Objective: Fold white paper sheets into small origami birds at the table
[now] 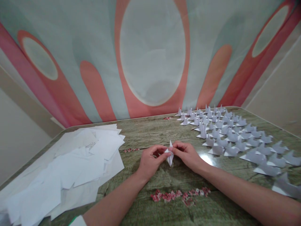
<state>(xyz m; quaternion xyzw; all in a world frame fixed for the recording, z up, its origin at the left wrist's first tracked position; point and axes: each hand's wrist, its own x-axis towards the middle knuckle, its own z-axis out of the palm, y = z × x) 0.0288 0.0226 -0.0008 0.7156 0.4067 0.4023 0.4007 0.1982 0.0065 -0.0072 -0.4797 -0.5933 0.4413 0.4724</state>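
Note:
A small folded white paper piece (170, 159), narrow and diamond-shaped with pointed ends, stands between my hands over the middle of the table. My left hand (151, 158) pinches its left side between thumb and fingers. From the right, my right hand (185, 153) grips the same piece near its upper half, thumb against the paper. Both hands are closed, and the fingertips hide part of the folds. To the right, several rows of folded white paper birds (231, 136) stand on the table, apart from my hands.
Loose white paper sheets (87, 169) lie in a wide overlapping pile on the left. The wood-patterned table (141, 131) carries pink flower prints (171, 195) near its front. Behind it hangs a coral and grey-green patterned backdrop (152, 56). A bright light reflection sits right of my hands.

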